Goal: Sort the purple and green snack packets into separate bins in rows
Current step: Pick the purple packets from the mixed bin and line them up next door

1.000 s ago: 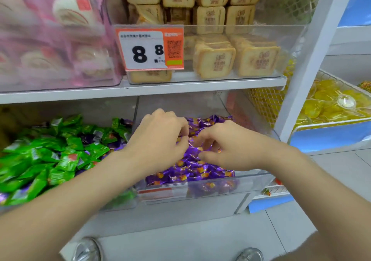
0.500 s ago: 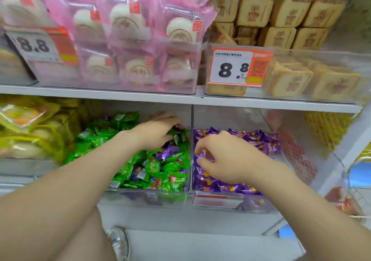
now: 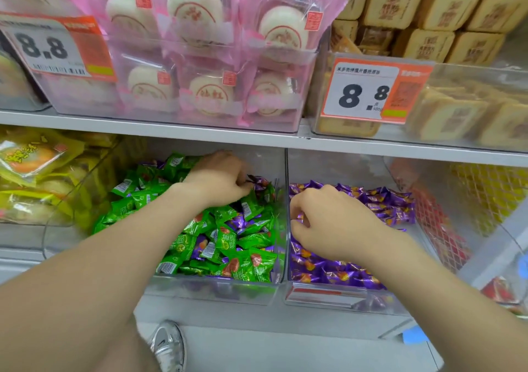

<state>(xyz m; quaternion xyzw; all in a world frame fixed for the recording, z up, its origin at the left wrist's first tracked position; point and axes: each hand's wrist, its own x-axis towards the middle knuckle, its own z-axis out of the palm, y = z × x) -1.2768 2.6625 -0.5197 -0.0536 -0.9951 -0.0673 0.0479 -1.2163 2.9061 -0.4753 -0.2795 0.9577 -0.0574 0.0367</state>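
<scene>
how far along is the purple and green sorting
Done: the right bin holds only purple packets, as far as shows. In hand: the left hand pinches a purple packet in the green bin; the right hand has an unclear grip. Left: several purple strays lie among the green packets; rows not yet formed.

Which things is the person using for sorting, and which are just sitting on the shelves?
For the job: left hand pinching stray purple packet, right hand, green packets, purple packets, left bin, right bin.
Just there: pink bun packs, brown cakes, yellow packs, price tag, shoe.
</scene>
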